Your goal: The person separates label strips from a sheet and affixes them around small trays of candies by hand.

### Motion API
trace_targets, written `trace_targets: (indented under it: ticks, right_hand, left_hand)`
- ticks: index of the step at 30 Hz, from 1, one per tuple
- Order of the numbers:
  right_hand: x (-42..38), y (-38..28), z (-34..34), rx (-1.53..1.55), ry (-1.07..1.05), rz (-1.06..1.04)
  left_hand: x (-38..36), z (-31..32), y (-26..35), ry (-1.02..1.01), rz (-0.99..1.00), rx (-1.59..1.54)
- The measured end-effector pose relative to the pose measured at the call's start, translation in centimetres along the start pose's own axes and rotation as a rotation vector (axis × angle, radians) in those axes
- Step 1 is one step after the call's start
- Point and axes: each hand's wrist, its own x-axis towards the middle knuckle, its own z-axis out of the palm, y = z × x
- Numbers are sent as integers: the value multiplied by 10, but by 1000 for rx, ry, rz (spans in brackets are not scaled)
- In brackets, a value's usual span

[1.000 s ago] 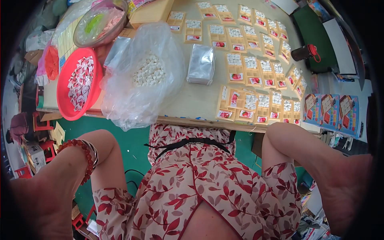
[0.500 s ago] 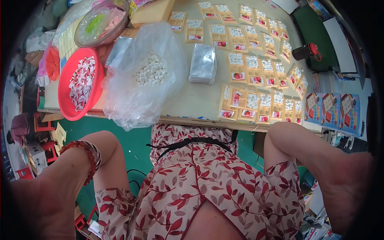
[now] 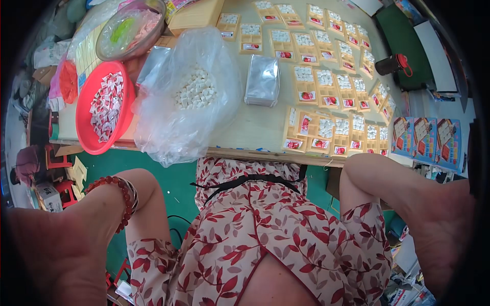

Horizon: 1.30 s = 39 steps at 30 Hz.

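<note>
- While the person's left hand [image 3: 51, 245] and right hand [image 3: 444, 224] are up on either side, well apart from the counter [image 3: 229, 130], I cannot tell whether their fingers are spread, pressed together or pinching anything, because only palms and wrists show.
- Across the counter's left half stands a red basin [image 3: 97, 144] of small red-and-white sachets [image 3: 107, 104]; just beside it, a clear plastic bag [image 3: 168, 137] lies open around white cubes [image 3: 196, 91], with a silver packet stack [image 3: 262, 81] to its right.
- Over the right half, tan compartment trays [image 3: 305, 86] lie in uneven rows, many with white pieces at the far end and a strawberry-printed sachet [image 3: 307, 96] at the near end.
- I judge the trays thin, light and easily tipped, best taken level by both long rims; the bag looks limp and slippery, better gathered by its loose edge; the cubes seem light, suited to a gentle pinch.
- Compared with a second ago, everything on the counter sits slightly farther right in view, its layout unchanged, and more of the left palm shows.
</note>
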Motion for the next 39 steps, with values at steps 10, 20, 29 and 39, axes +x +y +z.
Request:
trace_targets:
  ticks: [10, 20, 29, 39]
  right_hand:
    - [13, 7, 44, -37, -46, 38]
    - [56, 27, 274, -95, -81, 99]
    - [-44, 100, 403, -144, -26, 1071]
    - [-103, 97, 474, -291, -292, 755]
  left_hand:
    - [1, -21, -5, 10, -51, -54]
    - [-38, 79, -31, 8, -126, -128]
    - [-261, 44, -113, -959, -698, 1002]
    - [-299, 55, -93, -1176, -578, 1085]
